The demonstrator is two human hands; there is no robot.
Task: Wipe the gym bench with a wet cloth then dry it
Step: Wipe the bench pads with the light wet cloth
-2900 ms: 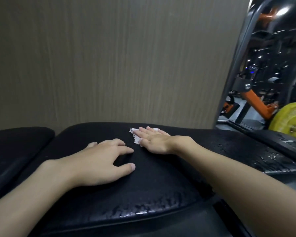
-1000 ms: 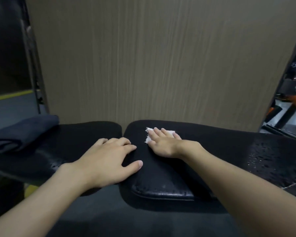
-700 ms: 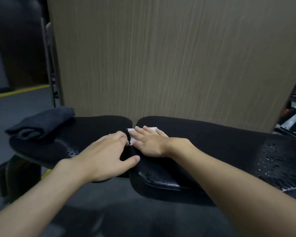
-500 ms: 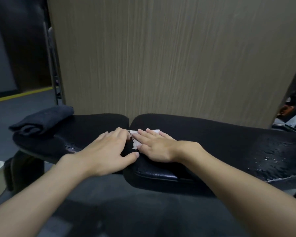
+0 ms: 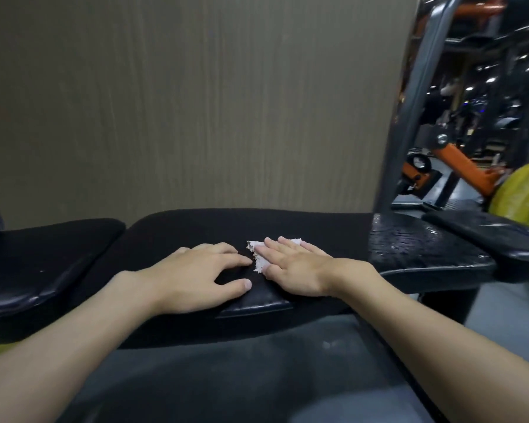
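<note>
A black padded gym bench (image 5: 303,227) runs across the view, its long pad wet and shiny at the right end (image 5: 416,248). A separate seat pad (image 5: 43,254) lies at the left. My right hand (image 5: 293,267) presses flat on a small white cloth (image 5: 258,254) with a ragged edge on the long pad; most of the cloth is hidden under the palm. My left hand (image 5: 199,279) rests beside it on the pad, fingers spread, holding nothing.
A wood-grain panel (image 5: 196,102) stands right behind the bench. A grey steel upright (image 5: 409,102) rises at the right. Beyond it are an orange machine arm (image 5: 461,166) and a yellow weight plate (image 5: 522,193). Grey floor lies below the bench.
My right hand has slid the white cloth to the right, away from the gap between the pads, with my left hand following. The view has swung right, and the dark folded towel has left the frame.
</note>
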